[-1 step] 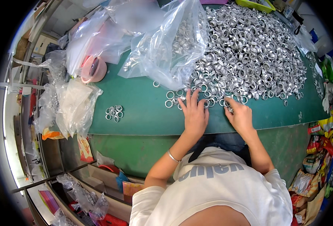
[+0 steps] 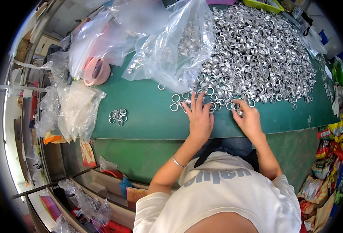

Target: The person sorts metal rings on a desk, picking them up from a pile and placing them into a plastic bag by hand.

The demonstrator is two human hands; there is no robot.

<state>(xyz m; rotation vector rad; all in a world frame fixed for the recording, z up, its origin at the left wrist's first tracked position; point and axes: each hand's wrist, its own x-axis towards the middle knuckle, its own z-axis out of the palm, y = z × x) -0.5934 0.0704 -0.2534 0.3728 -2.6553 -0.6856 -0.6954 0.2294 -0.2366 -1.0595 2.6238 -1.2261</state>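
Note:
A large heap of silver metal rings (image 2: 262, 58) covers the right half of the green table. My left hand (image 2: 199, 118) lies palm down at the heap's near left edge, fingers spread over and touching several loose rings. To its right, my right hand (image 2: 250, 121) is curled at the front of the heap, with a few metal rings (image 2: 240, 113) between thumb and fingers; how many is partly hidden. Apart from the heap, a small cluster of rings (image 2: 118, 116) lies on the table at the left. A clear plastic bag (image 2: 159, 54) rests against the heap's left side, rings showing through it.
A pink plastic cup (image 2: 97, 72) stands at the left, beside more crumpled clear bags (image 2: 78, 108). At the far edge sits a yellow-green tray (image 2: 264, 5). Open drawers (image 2: 101, 186) lie below the table's front edge on the left. Colourful packages (image 2: 323, 167) are piled on the right.
My right hand has shifted very slightly, and the rings at its fingertips show a little more. The left hand keeps its place.

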